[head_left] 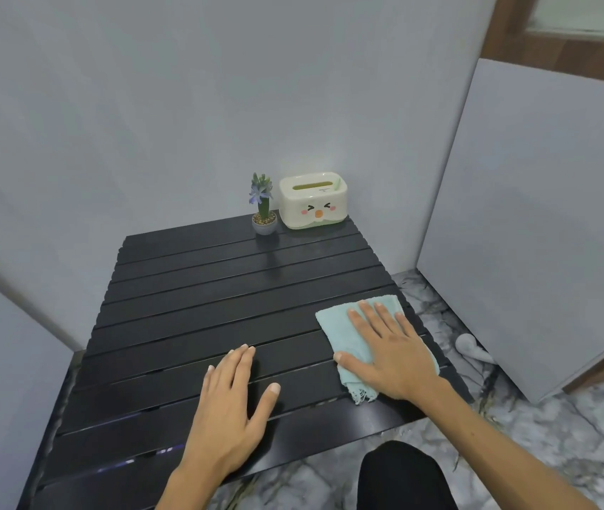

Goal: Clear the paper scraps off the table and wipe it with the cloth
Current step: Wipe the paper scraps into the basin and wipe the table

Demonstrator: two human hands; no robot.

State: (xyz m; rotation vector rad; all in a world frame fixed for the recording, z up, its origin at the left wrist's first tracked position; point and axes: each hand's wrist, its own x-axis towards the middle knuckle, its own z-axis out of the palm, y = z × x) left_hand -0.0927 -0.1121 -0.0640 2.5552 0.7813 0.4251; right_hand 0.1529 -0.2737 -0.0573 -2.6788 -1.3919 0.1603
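Table [197, 288]: slats bare from centre out to 9 and 11 o'clock. Obstacles: plant [264, 211] and tissue box [313, 200], just beside each other at 12–1 o'clock far edge; cloth [344, 325] at 3 o'clock edge.

Bare forearms, black trouser knee [401, 473]

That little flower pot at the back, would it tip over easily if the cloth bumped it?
Probably yes. The pot is small, with a tall flower stalk above it, so it looks top-heavy. It stands on the slatted table, where a gap might catch its base. It likely weighs little.
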